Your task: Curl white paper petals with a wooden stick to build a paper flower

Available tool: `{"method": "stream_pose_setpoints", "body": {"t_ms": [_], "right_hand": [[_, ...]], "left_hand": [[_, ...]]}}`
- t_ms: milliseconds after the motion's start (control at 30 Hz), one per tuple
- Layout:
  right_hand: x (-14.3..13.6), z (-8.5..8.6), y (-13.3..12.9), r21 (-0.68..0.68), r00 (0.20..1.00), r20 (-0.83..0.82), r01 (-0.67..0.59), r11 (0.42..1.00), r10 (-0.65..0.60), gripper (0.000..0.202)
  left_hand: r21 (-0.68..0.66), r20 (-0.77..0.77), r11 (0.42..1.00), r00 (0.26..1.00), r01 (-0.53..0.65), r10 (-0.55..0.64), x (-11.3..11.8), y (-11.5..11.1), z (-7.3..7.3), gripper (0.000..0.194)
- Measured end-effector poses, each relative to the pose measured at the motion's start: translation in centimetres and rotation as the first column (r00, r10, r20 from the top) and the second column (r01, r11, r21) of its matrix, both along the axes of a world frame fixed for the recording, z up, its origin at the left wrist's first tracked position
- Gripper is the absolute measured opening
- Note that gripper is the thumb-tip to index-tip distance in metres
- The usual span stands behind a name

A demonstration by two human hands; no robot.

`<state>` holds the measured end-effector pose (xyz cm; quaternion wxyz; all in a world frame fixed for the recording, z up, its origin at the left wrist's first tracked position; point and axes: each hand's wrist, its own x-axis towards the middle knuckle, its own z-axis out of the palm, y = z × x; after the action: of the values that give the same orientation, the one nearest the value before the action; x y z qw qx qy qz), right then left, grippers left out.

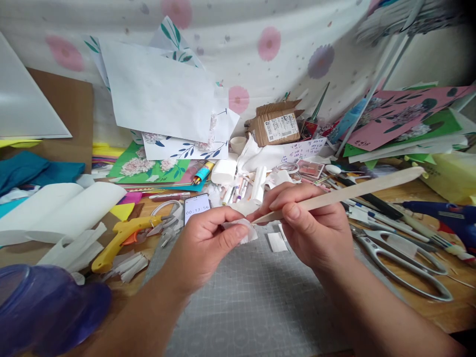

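Note:
Between the thumb and fingers of my left hand [211,243] is a small, crinkled piece of thin white paper [250,235]. My right hand [312,223] grips a flat, pale wooden stick [357,193], its broad rounded end pointing up to the right. The stick's lower tip reaches the white paper at my left fingertips. Both hands are closed and close together above a grey cutting mat [256,302]. Small white paper squares [277,242] lie on the mat beneath my right fingers.
Metal scissors [401,263] and a blue glue gun [439,213] lie right. On the left are a yellow glue gun [122,240], white paper strips [130,267] and a purple container [48,307]. A phone [197,206] showing a timer and a cardboard box [277,126] are behind.

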<state>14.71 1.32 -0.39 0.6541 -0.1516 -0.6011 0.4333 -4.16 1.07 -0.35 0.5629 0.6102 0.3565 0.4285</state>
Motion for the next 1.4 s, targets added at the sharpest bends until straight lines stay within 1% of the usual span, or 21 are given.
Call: {"method": "stream_pose_setpoints", "body": {"t_ms": [133, 500, 1033, 1200, 1400], "right_hand": [[0.01, 0.02, 0.19, 0.028, 0.999, -0.028, -0.015, 0.999, 0.016, 0.008], [0.04, -0.02, 0.13, 0.052, 1.000, -0.003, 0.013, 0.999, -0.013, 0.006], [0.10, -0.16, 0.01, 0.071, 1.000, 0.011, 0.010, 0.997, -0.011, 0.009], [0.10, -0.10, -0.12, 0.112, 0.999, 0.048, 0.018, 0.994, -0.023, 0.010], [0.14, 0.06, -0.12, 0.151, 0.994, 0.089, 0.050, 0.987, -0.064, 0.009]], "left_hand": [[-0.007, 0.001, 1.000, 1.000, 0.021, -0.021, -0.08, 0.14, 0.15, 0.016], [-0.002, -0.028, 1.000, 0.999, 0.026, -0.026, -0.23, 0.13, -0.01, 0.016], [0.012, -0.049, 1.000, 0.999, 0.025, -0.024, -0.21, 0.20, 0.15, 0.017], [-0.009, -0.065, 1.000, 0.998, -0.003, 0.002, -0.23, 0.21, 0.16, 0.018], [0.009, -0.134, 0.999, 0.990, -0.047, 0.048, -0.23, 0.23, 0.28, 0.020]]}}
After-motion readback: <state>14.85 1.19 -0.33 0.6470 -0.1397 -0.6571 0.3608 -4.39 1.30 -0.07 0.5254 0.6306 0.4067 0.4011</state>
